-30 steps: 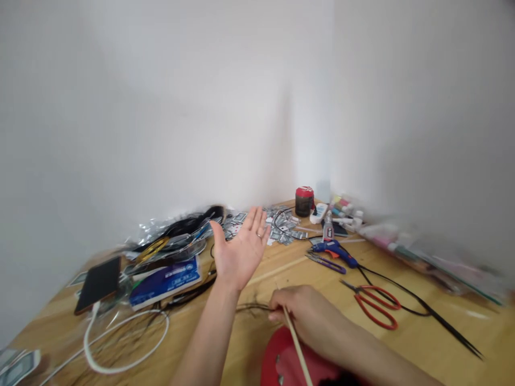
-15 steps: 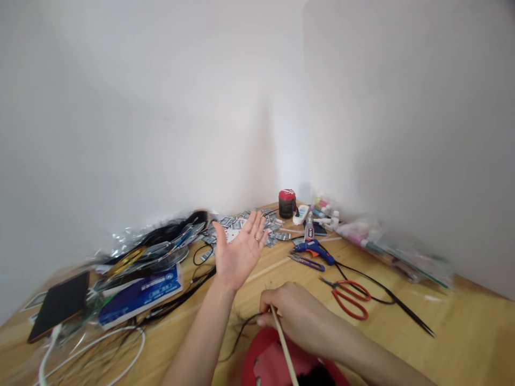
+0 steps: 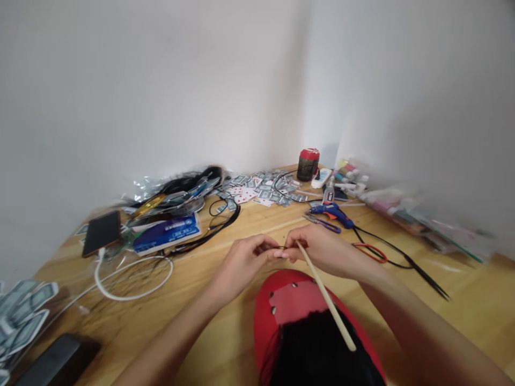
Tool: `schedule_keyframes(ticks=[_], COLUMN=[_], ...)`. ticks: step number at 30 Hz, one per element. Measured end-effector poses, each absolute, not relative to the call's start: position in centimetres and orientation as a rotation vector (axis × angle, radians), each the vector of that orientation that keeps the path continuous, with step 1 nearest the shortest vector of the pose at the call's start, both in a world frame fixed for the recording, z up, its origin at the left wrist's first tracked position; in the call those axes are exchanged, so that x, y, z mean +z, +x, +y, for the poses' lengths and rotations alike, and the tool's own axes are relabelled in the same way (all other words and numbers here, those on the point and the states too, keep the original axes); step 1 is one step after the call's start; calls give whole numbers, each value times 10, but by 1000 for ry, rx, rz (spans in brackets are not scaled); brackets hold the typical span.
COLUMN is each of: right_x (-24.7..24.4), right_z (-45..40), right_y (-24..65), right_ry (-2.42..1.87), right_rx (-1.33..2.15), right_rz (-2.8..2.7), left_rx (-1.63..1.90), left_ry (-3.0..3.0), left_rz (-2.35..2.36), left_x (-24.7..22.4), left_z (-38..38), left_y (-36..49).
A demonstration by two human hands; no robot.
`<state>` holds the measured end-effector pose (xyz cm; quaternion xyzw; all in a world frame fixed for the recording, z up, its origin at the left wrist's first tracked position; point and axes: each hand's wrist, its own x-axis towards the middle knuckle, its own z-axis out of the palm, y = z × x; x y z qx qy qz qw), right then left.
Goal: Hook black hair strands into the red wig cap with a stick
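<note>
As the strand (image 3: 284, 247) looks limp, closed left hand (image 3: 244, 261) and right hand (image 3: 322, 250) aptly pinch adjacent spots; right clasps a stick (image 3: 326, 296).

Soft, muted light spreads over the white wall (image 3: 169, 96); I can't place its source. A broad, faint shadow runs down upper centre, another greys the right. Pale glare touches the desk (image 3: 483, 303) at right. Black hair (image 3: 314, 356) sinks into darkness; plastic bags (image 3: 414, 221) at right look blurred, stretched.
</note>
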<state>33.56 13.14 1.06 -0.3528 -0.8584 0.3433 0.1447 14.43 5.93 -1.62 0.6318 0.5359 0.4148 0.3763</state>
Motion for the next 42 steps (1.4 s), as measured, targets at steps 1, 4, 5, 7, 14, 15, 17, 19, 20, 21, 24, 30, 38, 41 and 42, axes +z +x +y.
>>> schedule_keyframes(ticks=[1,4,5,7,14,15,17,19,20,21,24,30,38,41,42], right_x=[10,6,5,1,-25,-29,-36,-39,-39,-39,-34,-30,-33,-29,-28], right_z=[132,134,134,132,108,106,102,101,101,102,103,91,83,83,82], right_y=[335,337,338,341,349,349,349,349,350,352,360,365,356,359,361], right_ry=[-1014,-1011,-1009,-992,-945,-950,-935,-868,-823,-785,-784,-802,-785,-814,-824], right_rx=[1017,1109,1135,1173,1407,1417,1463,1556,1608,1647,1633,1420,1327,1320,1330], right_rz=[-2471,-2455,-2448,-2406,-1956,-1910,-1828,-1767,-1748,-1736,-1713,-1672,-1691,-1717,-1711], left_rx=[1035,976,963,945,1192,1241,1283,1292,1303,1325,1398,1186,1075,1103,1104], left_ry=[1647,1726,1746,1763,1387,1275,1087,955,929,939,1172,1499,1591,1827,1962], left_rz=[1383,1380,1372,1354,1132,1044,870,769,758,779,1023,1315,1303,1368,1407], left_x=[-15,-11,-9,-6,-6,-8,-12,-17,-19,-20,-23,-28,-27,-32,-34], left_z=[58,57,57,56,46,45,42,41,40,40,38,30,21,24,25], left_y=[143,141,141,142,154,157,166,174,178,180,184,191,197,194,192])
